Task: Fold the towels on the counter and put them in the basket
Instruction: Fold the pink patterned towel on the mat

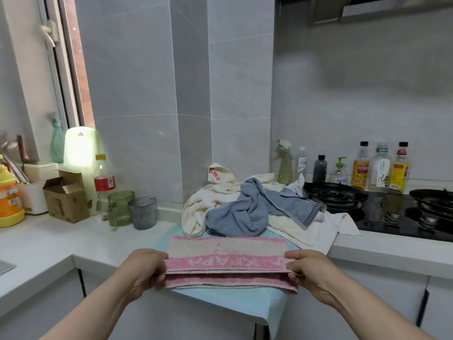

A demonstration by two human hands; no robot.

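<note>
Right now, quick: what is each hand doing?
Left hand: grips the left end of the folded pink terry towel.
Right hand: grips that towel's right end.

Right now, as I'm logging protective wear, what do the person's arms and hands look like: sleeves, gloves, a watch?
The left hand and right hand are ungloved. Both forearms are uncovered, no sleeve in view, and neither wrist carries a watch or bracelet.

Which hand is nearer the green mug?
Left. The left hand grips the left end of the pink towel, below and right of the green mug; the right hand grips the other end, farther right.
</note>
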